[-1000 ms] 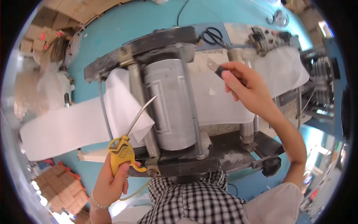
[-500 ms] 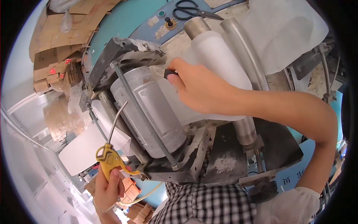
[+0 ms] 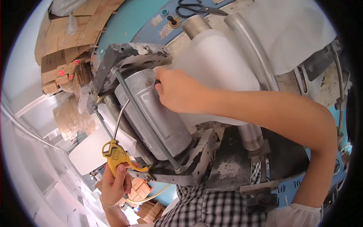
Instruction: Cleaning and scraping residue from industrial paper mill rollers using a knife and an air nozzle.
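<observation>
My left hand (image 3: 117, 183) grips a yellow air blow gun (image 3: 116, 157) by its handle. The gun's thin bent metal nozzle (image 3: 120, 119) points up at the left side of a grey metal roller (image 3: 153, 113) with an engraved rectangular panel. My right hand (image 3: 179, 90) reaches across from the right, fingers pinched at the roller's upper right edge. Between those fingers is a small dark object (image 3: 157, 81), mostly hidden, whose kind I cannot make out. A threaded rod (image 3: 145, 117) crosses in front of the roller, between the dark frame's end plates (image 3: 130, 62).
Right of the roller, a roll of white sheet material (image 3: 223, 56) and a bare metal bar (image 3: 251, 49) lie slanted. Black scissors (image 3: 202, 9) rest at the back on the blue machine top. Cardboard boxes (image 3: 68, 34) stand at far left. A yellowish hose (image 3: 151, 196) hangs below the gun.
My right hand has moved left, from beside the roller to its upper right edge. My left hand still holds the blow gun, with its nozzle beside the roller.
</observation>
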Motion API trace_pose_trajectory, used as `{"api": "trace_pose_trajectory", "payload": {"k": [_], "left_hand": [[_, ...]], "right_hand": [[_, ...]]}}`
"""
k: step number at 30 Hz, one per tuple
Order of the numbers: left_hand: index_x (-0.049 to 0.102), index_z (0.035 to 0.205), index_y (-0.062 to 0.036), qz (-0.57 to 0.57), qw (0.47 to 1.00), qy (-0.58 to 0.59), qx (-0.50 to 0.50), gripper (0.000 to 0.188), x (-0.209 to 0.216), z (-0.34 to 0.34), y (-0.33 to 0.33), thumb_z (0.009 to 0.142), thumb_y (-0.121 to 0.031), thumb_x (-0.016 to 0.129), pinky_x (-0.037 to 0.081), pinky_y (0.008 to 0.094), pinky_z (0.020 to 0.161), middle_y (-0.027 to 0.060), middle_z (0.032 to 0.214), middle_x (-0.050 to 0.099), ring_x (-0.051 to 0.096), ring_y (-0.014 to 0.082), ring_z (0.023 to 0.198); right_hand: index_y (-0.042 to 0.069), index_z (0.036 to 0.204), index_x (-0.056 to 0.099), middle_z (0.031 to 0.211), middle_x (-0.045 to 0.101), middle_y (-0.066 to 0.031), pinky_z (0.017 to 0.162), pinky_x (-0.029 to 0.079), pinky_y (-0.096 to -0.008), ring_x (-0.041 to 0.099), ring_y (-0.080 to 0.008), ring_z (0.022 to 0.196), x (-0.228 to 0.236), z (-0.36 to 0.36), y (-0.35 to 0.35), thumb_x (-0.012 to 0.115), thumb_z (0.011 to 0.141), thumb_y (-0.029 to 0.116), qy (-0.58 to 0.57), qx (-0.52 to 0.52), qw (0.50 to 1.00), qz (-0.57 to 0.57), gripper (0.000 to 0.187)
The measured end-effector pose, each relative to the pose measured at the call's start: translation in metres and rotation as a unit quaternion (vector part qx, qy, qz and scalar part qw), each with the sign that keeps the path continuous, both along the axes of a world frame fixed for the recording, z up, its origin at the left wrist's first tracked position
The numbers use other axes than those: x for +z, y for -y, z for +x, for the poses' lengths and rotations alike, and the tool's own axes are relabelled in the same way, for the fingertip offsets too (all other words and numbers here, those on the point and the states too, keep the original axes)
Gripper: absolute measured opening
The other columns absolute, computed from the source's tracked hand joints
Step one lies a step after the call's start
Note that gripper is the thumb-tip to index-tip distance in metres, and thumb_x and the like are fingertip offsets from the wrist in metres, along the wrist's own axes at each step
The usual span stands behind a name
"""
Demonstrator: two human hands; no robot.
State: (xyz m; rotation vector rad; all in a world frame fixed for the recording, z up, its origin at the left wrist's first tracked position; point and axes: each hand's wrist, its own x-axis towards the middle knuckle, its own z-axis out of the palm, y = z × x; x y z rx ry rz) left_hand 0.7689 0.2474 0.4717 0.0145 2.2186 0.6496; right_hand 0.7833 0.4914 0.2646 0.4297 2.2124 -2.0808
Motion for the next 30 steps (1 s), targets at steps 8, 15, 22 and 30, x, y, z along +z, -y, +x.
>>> {"api": "trace_pose_trajectory", "payload": {"k": [8, 15, 22, 30], "left_hand": [[0.045, 0.118, 0.0037, 0.014, 0.999, 0.007, 0.034, 0.029, -0.005, 0.000, 0.003, 0.108, -0.023, 0.040, 0.035, 0.0186, 0.037, 0.0189, 0.108, 0.068, 0.048, 0.0076, 0.040], [0.045, 0.116, 0.0029, 0.018, 0.999, 0.021, 0.041, 0.027, -0.008, -0.003, 0.012, 0.108, -0.022, 0.040, 0.035, 0.0186, 0.037, 0.0197, 0.108, 0.068, 0.048, 0.0076, 0.041], [0.046, 0.117, 0.0021, 0.020, 0.998, 0.019, 0.049, 0.027, -0.011, -0.004, 0.007, 0.108, -0.023, 0.041, 0.035, 0.0186, 0.038, 0.0201, 0.108, 0.068, 0.048, 0.0076, 0.041], [0.045, 0.117, 0.0015, 0.032, 0.998, 0.025, 0.048, 0.025, -0.015, -0.007, 0.011, 0.108, -0.021, 0.041, 0.035, 0.0182, 0.038, 0.0205, 0.109, 0.067, 0.048, 0.0076, 0.041]], "right_hand": [[-0.008, 0.104, 0.052, 0.087, 0.065, -0.0320, 0.076, 0.047, -0.0547, 0.064, -0.0481, 0.086, 0.001, 0.000, 0.000, 0.048, 0.098, 0.013, 0.044, -0.023, 0.998, -0.031, 0.023], [-0.013, 0.108, 0.050, 0.094, 0.066, -0.0343, 0.087, 0.053, -0.0509, 0.067, -0.0468, 0.093, -0.003, -0.006, -0.002, 0.055, 0.080, 0.004, 0.054, -0.003, 0.998, -0.038, 0.033], [-0.002, 0.107, 0.051, 0.084, 0.066, -0.0252, 0.075, 0.048, -0.0534, 0.066, -0.0441, 0.084, 0.002, -0.009, -0.006, 0.053, 0.092, 0.006, 0.004, -0.019, 0.997, 0.073, 0.017], [0.005, 0.114, 0.056, 0.101, 0.069, -0.0116, 0.091, 0.040, -0.0521, 0.068, -0.0291, 0.099, 0.007, -0.010, -0.012, 0.061, 0.086, 0.003, -0.011, 0.093, 0.954, 0.285, 0.029]]}}
